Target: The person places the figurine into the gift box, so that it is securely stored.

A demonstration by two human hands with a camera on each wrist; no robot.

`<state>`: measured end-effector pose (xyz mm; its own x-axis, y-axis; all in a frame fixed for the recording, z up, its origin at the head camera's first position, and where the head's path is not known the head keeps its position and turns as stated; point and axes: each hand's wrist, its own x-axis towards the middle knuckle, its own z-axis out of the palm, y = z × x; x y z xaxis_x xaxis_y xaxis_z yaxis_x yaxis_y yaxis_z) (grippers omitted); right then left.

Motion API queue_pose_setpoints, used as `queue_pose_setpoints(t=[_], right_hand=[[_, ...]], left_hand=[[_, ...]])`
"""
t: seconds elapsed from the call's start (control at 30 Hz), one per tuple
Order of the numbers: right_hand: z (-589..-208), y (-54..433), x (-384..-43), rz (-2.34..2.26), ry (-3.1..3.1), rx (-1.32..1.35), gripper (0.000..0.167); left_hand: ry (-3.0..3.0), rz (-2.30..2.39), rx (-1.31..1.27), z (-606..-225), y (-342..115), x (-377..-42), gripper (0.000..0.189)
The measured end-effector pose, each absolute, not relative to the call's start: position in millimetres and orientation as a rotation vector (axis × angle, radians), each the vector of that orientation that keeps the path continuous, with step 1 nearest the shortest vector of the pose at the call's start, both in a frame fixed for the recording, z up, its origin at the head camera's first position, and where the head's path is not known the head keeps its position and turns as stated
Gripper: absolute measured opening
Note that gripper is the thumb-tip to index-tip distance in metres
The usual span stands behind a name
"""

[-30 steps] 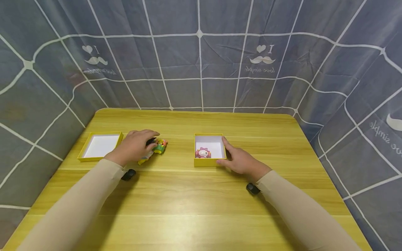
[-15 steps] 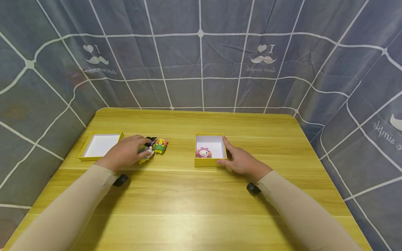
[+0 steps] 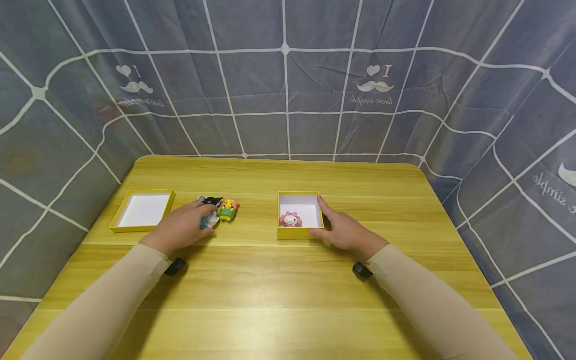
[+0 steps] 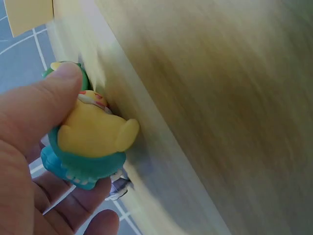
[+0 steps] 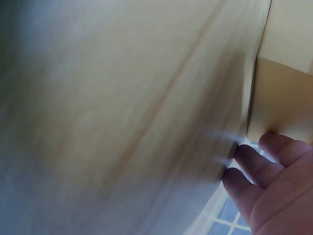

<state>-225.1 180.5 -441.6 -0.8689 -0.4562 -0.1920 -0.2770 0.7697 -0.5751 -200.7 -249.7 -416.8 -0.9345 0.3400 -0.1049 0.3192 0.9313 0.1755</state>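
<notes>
My left hand (image 3: 182,227) pinches a small toy figurine (image 3: 209,220) between thumb and fingers. In the left wrist view this figurine (image 4: 93,132) has a yellow body with a teal base. Beside it on the table are a black-and-purple figurine (image 3: 211,201) and a green-and-yellow figurine (image 3: 228,210). My right hand (image 3: 344,230) grips the right side of an open yellow box (image 3: 294,233), thumb on its front wall. A pink-and-white figurine (image 3: 291,219) sits in the box's front left corner. The right wrist view shows fingertips (image 5: 271,142) against the box wall (image 5: 286,98).
A shallow yellow box lid (image 3: 143,210), white inside, lies at the left of the wooden table (image 3: 270,290). Grey curtains (image 3: 252,85) with white lines stand behind and at both sides.
My left hand has shifted slightly from the black figurine toward the blue-and-white one and taken hold of it. The black figurine is uncovered. The right hand and box stay put.
</notes>
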Motion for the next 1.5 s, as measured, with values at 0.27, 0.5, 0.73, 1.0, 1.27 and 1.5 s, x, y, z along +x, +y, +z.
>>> queue_pose_setpoints(t=[0.27, 0.5, 0.73, 1.0, 1.27, 1.5], right_hand=[[-442, 179, -225, -0.804, 2.637, -0.552, 0.11], [-443, 179, -223, -0.825, 2.623, -0.547, 0.111], [-445, 179, -221, -0.799, 2.628, -0.532, 0.111], [-445, 177, -221, -0.817, 2.626, -0.527, 0.111], [-446, 178, -221, -0.809, 2.634, -0.527, 0.111], [-445, 177, -220, -0.828, 2.624, -0.511, 0.111]], left_hand=[[2.979, 0.233, 0.51, -417, -249, -199, 0.068], [2.992, 0.233, 0.509, -420, -251, -197, 0.067], [3.001, 0.245, 0.499, -426, -250, -193, 0.067], [3.018, 0.243, 0.485, -428, -251, -192, 0.067], [3.027, 0.244, 0.5, -429, -252, -192, 0.067], [3.029, 0.241, 0.506, -428, -252, -192, 0.067]])
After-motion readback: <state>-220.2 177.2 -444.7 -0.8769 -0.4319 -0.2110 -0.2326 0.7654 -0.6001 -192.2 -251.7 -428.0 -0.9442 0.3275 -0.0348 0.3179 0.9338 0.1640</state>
